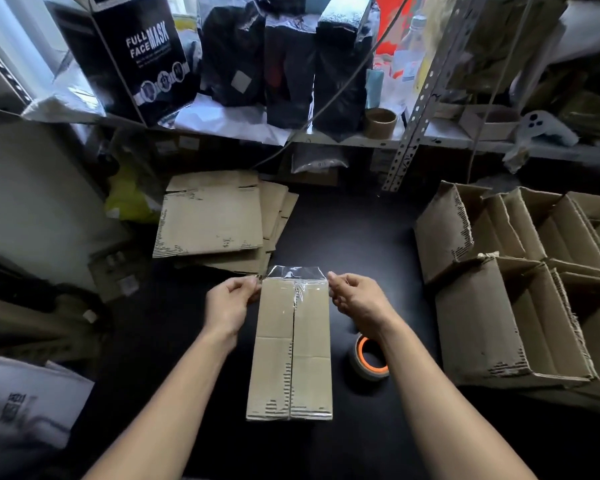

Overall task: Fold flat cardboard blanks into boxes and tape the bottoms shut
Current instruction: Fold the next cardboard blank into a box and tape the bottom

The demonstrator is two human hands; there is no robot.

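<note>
Box (291, 348) sits bottom-up on the desk (361, 244), mid-frame, long axis running away from the person, seam down the middle. Tape roll (369, 356) just right of it. At the far end, both hands flank the clear tape (293, 273): left hand (231, 301) & right hand (355, 299), fingers pinched on the tape's overhanging corners. Nothing blocks them. Beyond: flat blanks (212, 218) far left, finished boxes (520, 282) on the right.
</note>
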